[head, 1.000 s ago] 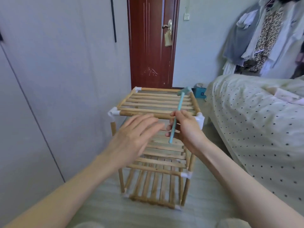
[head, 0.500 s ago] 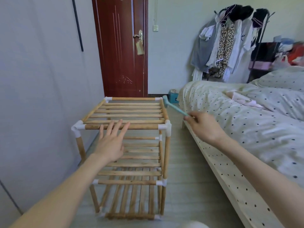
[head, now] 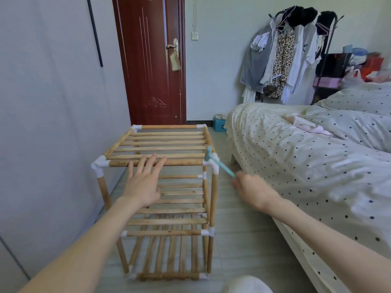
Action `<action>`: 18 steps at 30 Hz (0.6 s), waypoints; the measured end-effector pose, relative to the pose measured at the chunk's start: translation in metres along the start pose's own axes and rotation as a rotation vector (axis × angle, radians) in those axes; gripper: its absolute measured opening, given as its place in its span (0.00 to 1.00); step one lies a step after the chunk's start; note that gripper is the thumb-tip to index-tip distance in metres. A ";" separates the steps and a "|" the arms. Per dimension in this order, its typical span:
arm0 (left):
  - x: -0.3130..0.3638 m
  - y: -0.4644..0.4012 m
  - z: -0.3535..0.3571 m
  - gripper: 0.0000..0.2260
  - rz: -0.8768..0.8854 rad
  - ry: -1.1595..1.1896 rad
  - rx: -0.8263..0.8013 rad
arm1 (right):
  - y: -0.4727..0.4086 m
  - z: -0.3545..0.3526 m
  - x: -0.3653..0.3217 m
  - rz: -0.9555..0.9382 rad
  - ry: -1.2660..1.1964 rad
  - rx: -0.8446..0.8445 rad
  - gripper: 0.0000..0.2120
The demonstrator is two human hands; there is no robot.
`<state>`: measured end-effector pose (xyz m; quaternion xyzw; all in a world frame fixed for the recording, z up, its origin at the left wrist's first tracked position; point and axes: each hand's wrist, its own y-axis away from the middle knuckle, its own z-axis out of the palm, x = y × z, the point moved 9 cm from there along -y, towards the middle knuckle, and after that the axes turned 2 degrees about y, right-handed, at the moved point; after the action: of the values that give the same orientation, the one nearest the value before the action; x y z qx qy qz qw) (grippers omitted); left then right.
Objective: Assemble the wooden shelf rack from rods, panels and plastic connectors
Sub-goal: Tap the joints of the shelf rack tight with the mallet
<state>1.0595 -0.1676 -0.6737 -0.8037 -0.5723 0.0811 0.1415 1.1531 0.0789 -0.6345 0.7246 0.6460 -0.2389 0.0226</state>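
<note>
Although the rack [head: 167, 187] looks all but finished, with three slatted shelves standing on four wooden posts and white plastic connectors at every corner in view, the work in hand appears to be the last tightening of the joints. It stands upright on the floor, just beside the grey wall [head: 53, 123] on one side and near the bed [head: 317, 166] on the other. No loose rods or panels show anywhere on the floor around it, so I judge that only the seating of the corners remains, and whether the far corners are fully pressed home cannot be told from here.

The left hand [head: 143, 185] is held flat with its fingers [head: 157, 166] straight and spread, their tips reaching the front rod [head: 156, 162] of the top shelf; it grasps nothing and seems to steady the frame. The right hand [head: 251, 189] has its fingers curled round the end of the handle of a small teal hammer [head: 218, 162]. The handle slants up and away from that hand to the near right top corner, where the hammer's head sits against or just above the white connector [head: 213, 164]; motion blur there leaves actual contact uncertain. So the hammer's head lies well apart from the right hand's fingers, and the connector lies off to the right of the left fingertips along the same front rod.
</note>
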 end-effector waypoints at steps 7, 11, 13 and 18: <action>0.002 0.000 -0.001 0.42 -0.008 0.004 0.006 | -0.006 -0.063 0.013 0.067 -0.421 0.494 0.11; 0.001 0.000 -0.001 0.42 -0.005 0.012 0.009 | -0.012 0.004 0.018 0.067 -0.029 -0.133 0.15; 0.002 0.000 -0.001 0.41 -0.006 0.025 0.021 | -0.030 -0.058 0.018 0.070 -0.266 0.242 0.15; 0.001 0.002 0.000 0.41 -0.005 0.025 0.019 | -0.009 -0.024 0.017 0.115 -0.011 0.141 0.08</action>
<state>1.0613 -0.1674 -0.6740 -0.8019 -0.5717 0.0762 0.1562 1.1528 0.1045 -0.6167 0.7591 0.5846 -0.2861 -0.0114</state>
